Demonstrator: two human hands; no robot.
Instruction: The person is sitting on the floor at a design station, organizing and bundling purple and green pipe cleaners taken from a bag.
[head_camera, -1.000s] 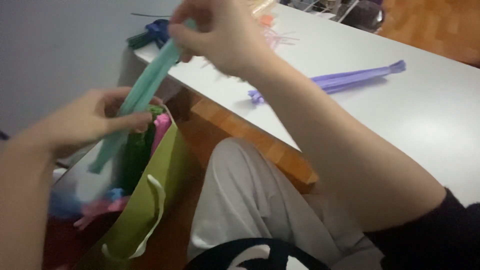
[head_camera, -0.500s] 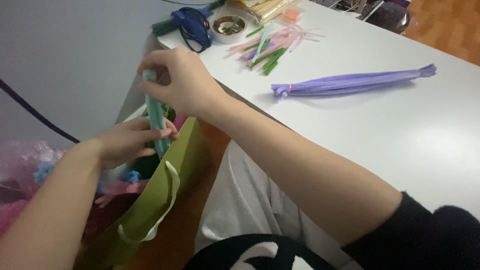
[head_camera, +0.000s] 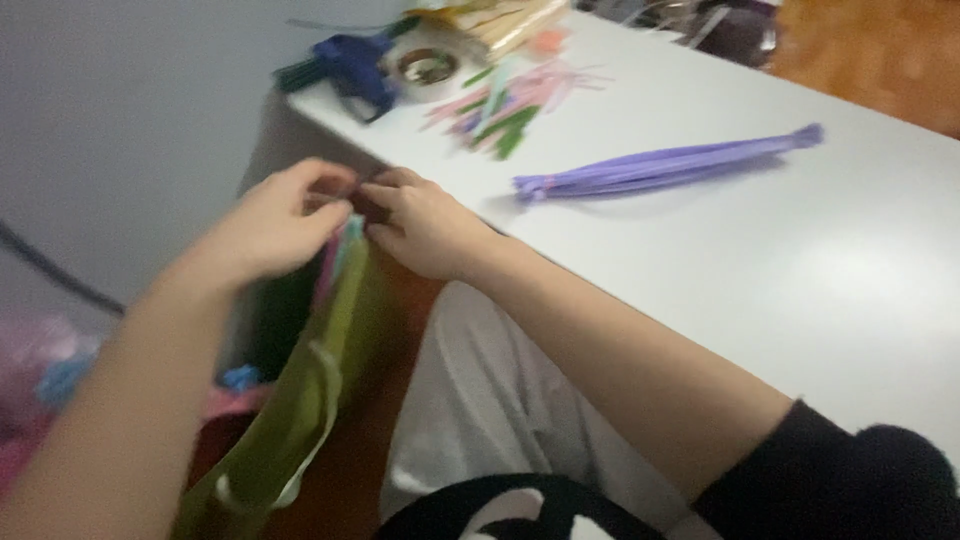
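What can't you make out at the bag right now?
- Head view: the teal strip is mostly hidden by the left hand and right hand.
- The green bag is motion-blurred; its contents are unreadable and its base is cut off by the bottom edge.
- Finger grip: unclear.

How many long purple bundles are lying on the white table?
1. The purple bundle lies alone on the white table, right of the scattered coloured strips. Others may be hidden inside the green bag.
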